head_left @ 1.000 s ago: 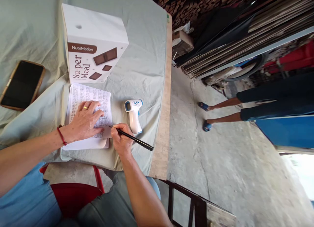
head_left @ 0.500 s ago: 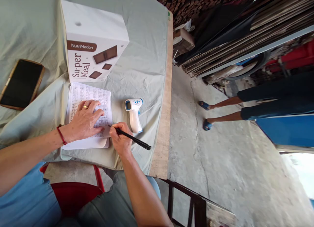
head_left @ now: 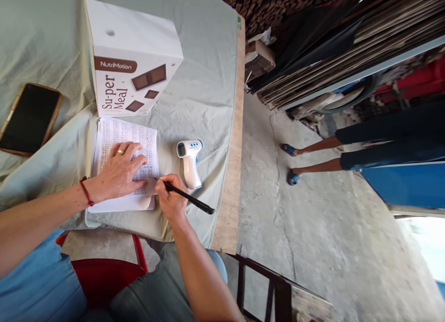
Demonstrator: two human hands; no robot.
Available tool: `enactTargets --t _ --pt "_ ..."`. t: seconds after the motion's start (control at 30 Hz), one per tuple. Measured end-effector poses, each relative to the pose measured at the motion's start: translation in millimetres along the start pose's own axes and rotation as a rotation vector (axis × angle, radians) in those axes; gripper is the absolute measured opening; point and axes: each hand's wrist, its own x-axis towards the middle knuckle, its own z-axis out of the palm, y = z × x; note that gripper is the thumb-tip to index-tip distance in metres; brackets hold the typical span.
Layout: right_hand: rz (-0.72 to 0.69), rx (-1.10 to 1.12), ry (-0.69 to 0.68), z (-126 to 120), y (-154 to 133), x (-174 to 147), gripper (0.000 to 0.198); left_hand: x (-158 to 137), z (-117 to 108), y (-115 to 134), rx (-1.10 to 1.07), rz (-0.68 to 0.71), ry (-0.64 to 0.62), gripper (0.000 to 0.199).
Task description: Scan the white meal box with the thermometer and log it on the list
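Sheets of paper (head_left: 139,132) covered in small handwriting lie on the cloth-covered table. My left hand (head_left: 121,171), with a ring and a red wrist cord, rests flat on them with its fingers spread. At the right edge of the paper, my right hand (head_left: 172,196) is closed around a black pen (head_left: 193,199). The pen's tip end meets the paper's edge and its back end points down to the right. A white and blue infrared thermometer (head_left: 190,162) lies just beyond my right hand.
A white NutriMotion box (head_left: 135,48) stands behind the paper. To the left lies a phone (head_left: 31,118) in a gold-edged case. The table's bare wooden edge (head_left: 229,173) runs down the right. Beyond it, another person's legs (head_left: 323,152) stand on the concrete floor (head_left: 257,210).
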Motion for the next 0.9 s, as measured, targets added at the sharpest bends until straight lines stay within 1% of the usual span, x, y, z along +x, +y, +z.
enactTargets --t 0.2,0.27,0.33,0.4,0.47,0.53,0.57,0.6,0.63,0.67,0.73,0.77,0.8,0.83,0.87,0.9 --pt "-0.073 -0.068 0.015 -3.9 -0.7 -0.6 0.011 0.0 -0.1 0.0 -0.017 -0.007 -0.007 0.035" --pt "-0.142 -0.109 0.042 -8.6 1.6 3.6 0.010 -0.1 -1.1 -1.4 -0.022 -0.005 -0.024 0.037" --pt "-0.246 -0.168 0.052 -14.4 7.0 10.9 0.013 0.2 -3.8 -4.2 -0.046 0.008 -0.061 0.039" --pt "-0.339 -0.252 0.020 -19.2 14.6 19.4 0.023 1.3 -8.9 -8.5 -0.085 0.018 -0.110 0.041" --pt "-0.390 -0.347 -0.055 -21.8 21.7 26.5 0.035 3.8 -17.1 -13.6 -0.135 0.014 -0.157 0.040" --pt "-0.422 -0.414 -0.122 -22.9 25.6 30.8 0.042 8.1 -28.3 -18.6 -0.198 -0.017 -0.182 0.032" --pt "-0.438 -0.429 -0.127 -23.5 26.0 32.0 0.044 10.8 -34.7 -21.2 -0.235 -0.049 -0.171 0.027" --pt "-0.445 -0.435 -0.102 -24.5 25.7 32.8 0.044 13.8 -41.3 -24.1 -0.273 -0.097 -0.125 0.023" --pt "-0.436 -0.439 -0.047 -26.2 25.0 33.4 0.043 16.9 -47.8 -27.3 -0.304 -0.160 -0.027 0.021" --pt "-0.409 -0.450 0.025 -28.5 24.4 33.8 0.040 20.1 -53.9 -31.2 -0.323 -0.227 0.121 0.021" --pt "-0.296 -0.508 0.164 -34.7 24.6 34.7 0.032 25.6 -63.7 -41.6 -0.329 -0.332 0.521 0.025" --pt "-0.219 -0.546 0.199 -37.8 26.1 35.1 0.034 27.7 -66.9 -48.2 -0.329 -0.358 0.700 0.028" --pt "-0.138 -0.577 0.204 -40.4 28.3 35.5 0.042 29.4 -68.7 -55.9 -0.338 -0.372 0.832 0.034" --pt "-0.061 -0.593 0.182 -42.3 31.1 36.1 0.050 30.7 -69.0 -64.4 -0.368 -0.385 0.893 0.042" --pt "0.008 -0.590 0.146 -43.1 34.0 36.7 0.055 31.8 -67.9 -73.5 -0.410 -0.410 0.812 0.052" --pt "0.066 -0.571 0.107 -43.0 36.5 37.6 0.056 33.1 -65.6 -82.9 -0.452 -0.443 0.762 0.062"
